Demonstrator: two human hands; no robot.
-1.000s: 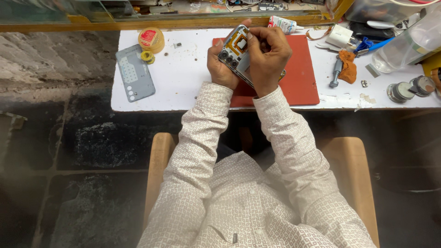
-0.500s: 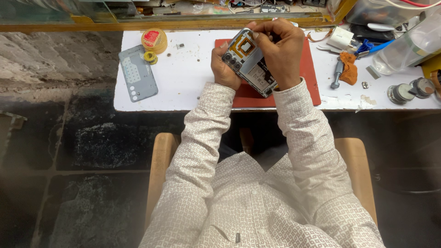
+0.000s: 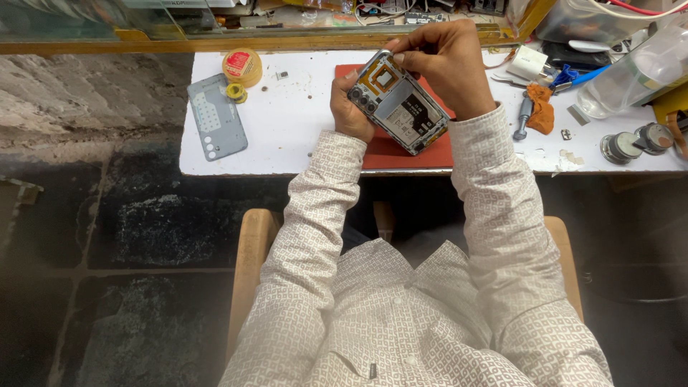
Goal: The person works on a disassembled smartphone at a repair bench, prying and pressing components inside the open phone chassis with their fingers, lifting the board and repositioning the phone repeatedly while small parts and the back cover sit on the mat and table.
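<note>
Phone [image 3: 398,112] tilted flatter since; white worktable [image 3: 301,136], dark stone floor [image 3: 107,236].

Opened phone [image 3: 398,109] upper centre, above mat [image 3: 401,152] on tabletop [image 3: 301,122]. Back cover [image 3: 216,116] and tape roll [image 3: 242,66] upper left; screwdriver [image 3: 525,116], bottle [image 3: 631,80] upper right.

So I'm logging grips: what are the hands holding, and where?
The left hand grips the opened phone by its camera-end edge; the right hand has its fingertips on its top end.
</note>
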